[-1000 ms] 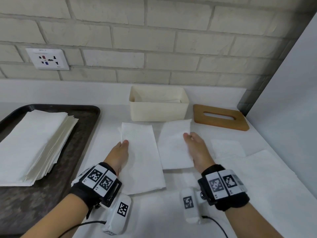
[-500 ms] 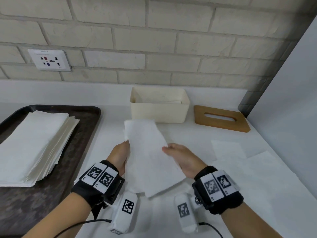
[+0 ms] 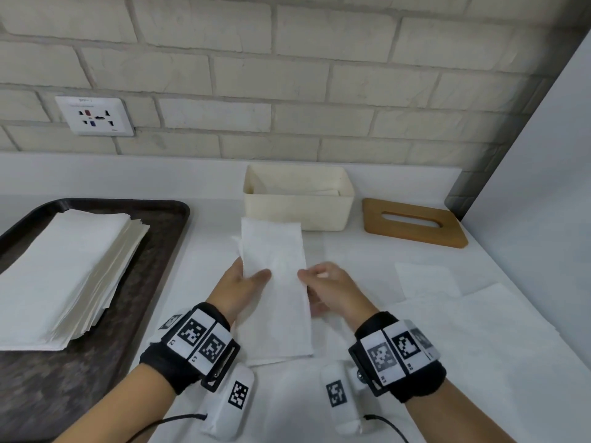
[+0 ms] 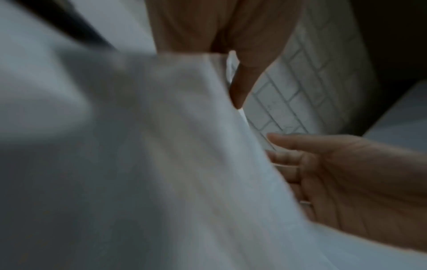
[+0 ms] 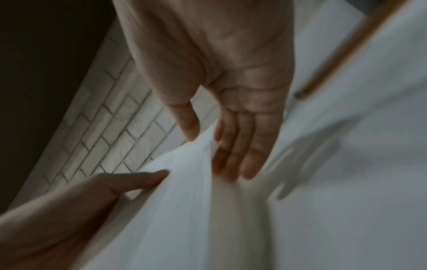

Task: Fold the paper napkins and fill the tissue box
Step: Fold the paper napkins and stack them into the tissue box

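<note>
A white paper napkin [image 3: 277, 298], folded into a long strip, is held just above the counter in front of the cream tissue box [image 3: 297, 219]. My left hand [image 3: 254, 278] pinches its left edge, thumb [image 4: 242, 82] on top and fingers underneath. My right hand [image 3: 315, 281] is at the right edge with its fingers [image 5: 231, 157] nearly straight against the napkin [image 5: 184, 201] and the thumb slightly apart from it. The box is open and holds some folded napkins low inside. Both wrist views are blurred.
A dark tray [image 3: 153, 238] at left carries a thick stack of unfolded napkins [image 3: 64, 266]. The wooden slotted lid [image 3: 415, 231] lies right of the box. Loose napkins [image 3: 479, 330] lie spread on the counter at right, below a grey side panel [image 3: 543, 187].
The napkin lay open flat on the counter. My right hand lifted its right half and folded it over to the left; the left hand now pinches the folded strip.
</note>
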Motion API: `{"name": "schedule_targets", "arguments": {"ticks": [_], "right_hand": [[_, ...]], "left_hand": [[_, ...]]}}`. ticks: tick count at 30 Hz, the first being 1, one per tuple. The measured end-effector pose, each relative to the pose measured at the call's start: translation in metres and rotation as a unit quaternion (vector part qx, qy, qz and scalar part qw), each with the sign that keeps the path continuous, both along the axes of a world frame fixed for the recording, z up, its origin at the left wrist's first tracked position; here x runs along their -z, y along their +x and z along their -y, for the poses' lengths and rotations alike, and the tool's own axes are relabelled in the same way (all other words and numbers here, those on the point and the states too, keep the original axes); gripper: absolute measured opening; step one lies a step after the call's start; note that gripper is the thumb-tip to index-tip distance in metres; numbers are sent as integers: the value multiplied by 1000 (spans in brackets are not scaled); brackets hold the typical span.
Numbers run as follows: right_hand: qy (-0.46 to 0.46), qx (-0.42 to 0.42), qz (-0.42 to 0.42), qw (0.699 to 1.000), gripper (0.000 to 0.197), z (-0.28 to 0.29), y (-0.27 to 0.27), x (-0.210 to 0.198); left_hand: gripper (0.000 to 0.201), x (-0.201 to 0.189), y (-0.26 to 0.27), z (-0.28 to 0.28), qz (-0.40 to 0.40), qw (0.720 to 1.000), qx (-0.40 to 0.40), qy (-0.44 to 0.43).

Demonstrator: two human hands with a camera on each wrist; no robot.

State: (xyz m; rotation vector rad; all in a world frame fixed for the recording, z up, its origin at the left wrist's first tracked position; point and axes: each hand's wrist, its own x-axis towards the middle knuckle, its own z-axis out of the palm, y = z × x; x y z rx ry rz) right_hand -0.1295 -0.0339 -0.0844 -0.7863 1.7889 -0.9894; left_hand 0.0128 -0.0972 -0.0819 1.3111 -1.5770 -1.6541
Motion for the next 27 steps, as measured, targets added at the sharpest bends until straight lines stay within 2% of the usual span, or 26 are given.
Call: {"name": "schedule_targets", "arguments": {"ticks": [2,3,5,7,9,10,12,14,16,18,21,23,25,27], "right_hand": [[-54,9,-85,995,50,0,-18,-17],[-96,6,-91,991,65,-2,-28,-28],[-156,-51,-74,984,89,-5,-49,-46],[-139,-155,-93,974,99,-12,-63,-54],[-96,-224,-105,964,96,-19,-70,-51],[-79,-230,-99,965,84,-22,-70,-47],[-78,-199,-69,974,48,-25,-71,-34],[-95,-145,-52,983,24,-27,-73,-19],[-104,-105,-44,988,23,-29,-77,-9],[-115,-75,-37,990,27,-29,-82,-3],[-128,-41,3,991,21,-26,-84,2],[-131,-37,38,990,17,-23,-83,6],[-121,-45,51,990,17,-20,-84,12],[-104,-61,40,992,24,-19,-88,15]], "left_hand": [[28,-12,4,2,66,991,56,-99],[31,-22,6,2,108,976,101,-158],[30,-43,8,-1,201,924,212,-249],[20,-58,7,-6,295,848,305,-318],[13,-63,3,-9,357,779,334,-393],[12,-64,1,-10,373,760,326,-421],[14,-59,-4,-10,383,748,301,-451],[20,-51,-5,-6,395,755,289,-438],[22,-40,0,4,393,785,275,-392],[13,-28,10,15,346,841,242,-338],[26,-11,19,27,216,931,141,-259],[27,0,16,31,107,977,60,-173],[28,9,13,32,17,995,3,-94],[29,16,13,34,-25,997,-15,-68]]}}
